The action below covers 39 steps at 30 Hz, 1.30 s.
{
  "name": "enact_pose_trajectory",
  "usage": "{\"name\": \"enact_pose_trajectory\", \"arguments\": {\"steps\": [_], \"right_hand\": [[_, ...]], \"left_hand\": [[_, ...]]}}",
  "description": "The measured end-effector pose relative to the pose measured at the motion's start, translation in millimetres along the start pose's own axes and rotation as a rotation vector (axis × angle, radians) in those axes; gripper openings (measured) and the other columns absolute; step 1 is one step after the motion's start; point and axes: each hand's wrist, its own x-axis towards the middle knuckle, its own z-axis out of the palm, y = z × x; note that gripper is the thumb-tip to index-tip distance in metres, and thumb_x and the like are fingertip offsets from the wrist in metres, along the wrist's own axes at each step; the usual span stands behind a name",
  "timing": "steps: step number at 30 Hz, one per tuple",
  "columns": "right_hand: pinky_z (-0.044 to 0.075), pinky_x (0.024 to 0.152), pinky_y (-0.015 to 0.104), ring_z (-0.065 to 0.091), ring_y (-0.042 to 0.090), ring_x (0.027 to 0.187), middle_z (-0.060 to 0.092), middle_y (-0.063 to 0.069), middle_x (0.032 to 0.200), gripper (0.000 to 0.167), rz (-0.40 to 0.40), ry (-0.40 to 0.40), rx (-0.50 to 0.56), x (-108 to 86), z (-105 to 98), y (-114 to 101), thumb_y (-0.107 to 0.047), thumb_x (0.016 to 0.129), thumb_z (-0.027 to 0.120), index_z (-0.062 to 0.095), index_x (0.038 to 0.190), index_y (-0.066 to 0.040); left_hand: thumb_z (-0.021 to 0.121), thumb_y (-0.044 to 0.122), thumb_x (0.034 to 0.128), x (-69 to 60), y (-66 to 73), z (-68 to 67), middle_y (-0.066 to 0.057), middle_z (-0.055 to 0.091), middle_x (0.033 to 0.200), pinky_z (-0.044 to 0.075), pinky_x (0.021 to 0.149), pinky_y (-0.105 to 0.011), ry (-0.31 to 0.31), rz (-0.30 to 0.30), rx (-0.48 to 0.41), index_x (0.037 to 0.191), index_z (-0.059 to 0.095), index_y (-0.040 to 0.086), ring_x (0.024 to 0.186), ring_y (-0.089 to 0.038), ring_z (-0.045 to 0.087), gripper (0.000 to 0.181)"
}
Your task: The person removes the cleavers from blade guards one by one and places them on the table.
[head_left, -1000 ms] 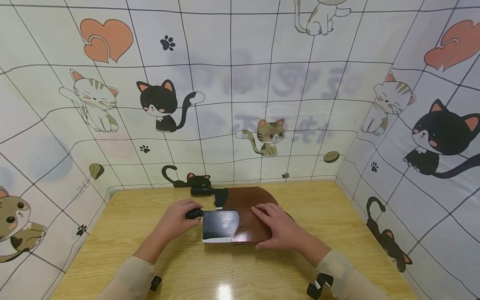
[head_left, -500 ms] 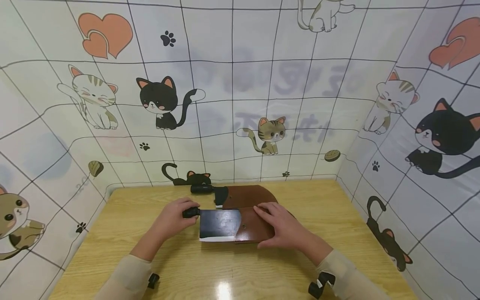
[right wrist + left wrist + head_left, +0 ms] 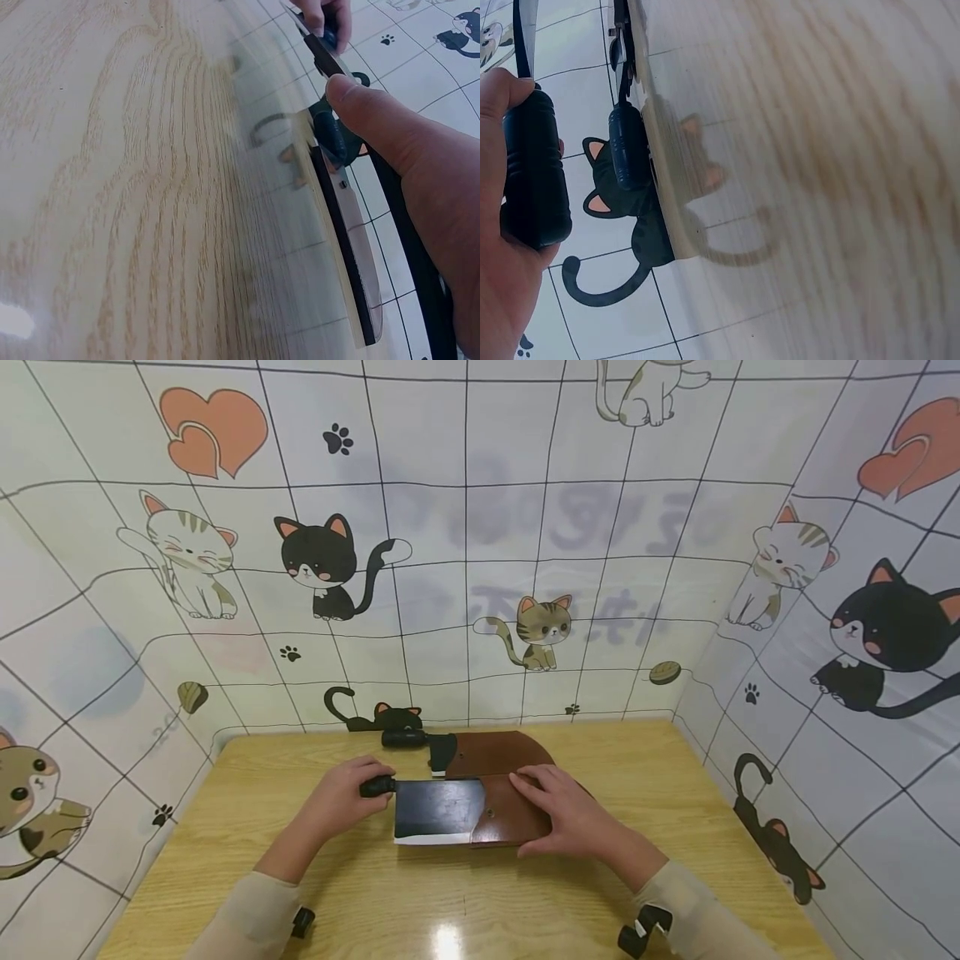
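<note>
My left hand (image 3: 341,797) grips the black handle of a cleaver (image 3: 435,812). In the left wrist view, fingers and thumb wrap round that ridged handle (image 3: 536,165). The cleaver's dark broad blade is partly out of a brown leather sheath (image 3: 506,817); its pale edge faces me and the rest is hidden inside. My right hand (image 3: 573,820) holds the sheath at its right end, thumb at the near edge and fingers across the top. Both are held above the table. Behind lies a second knife, its black handle (image 3: 405,739) to the left and its blade mostly inside another brown sheath (image 3: 498,752).
The wooden table (image 3: 465,902) extends beneath both hands. A white wall cover (image 3: 427,527) with grid lines and cat drawings encloses the back and sides. Black camera mounts (image 3: 642,931) sit at the wrists.
My left hand has moved a little to the left with the cleaver, so more of its blade shows outside the sheath. The right hand and sheath have shifted slightly right. The second knife has stayed put.
</note>
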Motion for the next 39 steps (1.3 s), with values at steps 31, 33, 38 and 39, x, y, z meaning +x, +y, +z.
{"name": "enact_pose_trajectory", "arguments": {"steps": [31,33,38,39], "right_hand": [[0.041,0.121,0.06,0.043,0.035,0.154,0.044,0.011,0.169,0.12,0.024,-0.038,0.011,-7.7,-2,6,-0.066,0.079,0.095,0.042,0.171,-0.011],[0.041,0.121,0.06,0.042,0.035,0.155,0.044,0.011,0.169,0.12,0.028,-0.039,0.012,-8.1,-2,6,-0.066,0.079,0.094,0.042,0.171,-0.011],[0.041,0.122,0.061,0.042,0.036,0.155,0.044,0.011,0.169,0.119,0.035,-0.04,0.017,-9.9,-3,8,-0.066,0.079,0.094,0.042,0.171,-0.01],[0.041,0.122,0.061,0.042,0.037,0.156,0.044,0.012,0.169,0.119,0.038,-0.04,0.021,-10.5,-3,8,-0.066,0.079,0.094,0.042,0.171,-0.01]], "left_hand": [[0.092,0.014,0.0869,-12.5,-13.6,-12.1,0.006,0.075,0.112,0.061,0.082,-0.043,0.006,-0.004,0.012,0.118,0.083,0.012,0.096,-0.018,0.071,0.033],[0.092,0.014,0.087,-14.2,-15.0,-12.3,0.007,0.074,0.111,0.061,0.082,-0.042,0.007,-0.014,0.007,0.118,0.083,0.012,0.095,-0.017,0.07,0.033],[0.092,0.012,0.0874,-17.9,-18.8,-12.5,0.008,0.073,0.11,0.061,0.082,-0.042,0.003,-0.034,-0.011,0.118,0.083,0.012,0.095,-0.016,0.07,0.032],[0.092,0.012,0.0876,-18.5,-19.3,-12.8,0.008,0.073,0.11,0.061,0.082,-0.042,0.001,-0.038,-0.011,0.118,0.083,0.013,0.095,-0.015,0.07,0.032]]}}
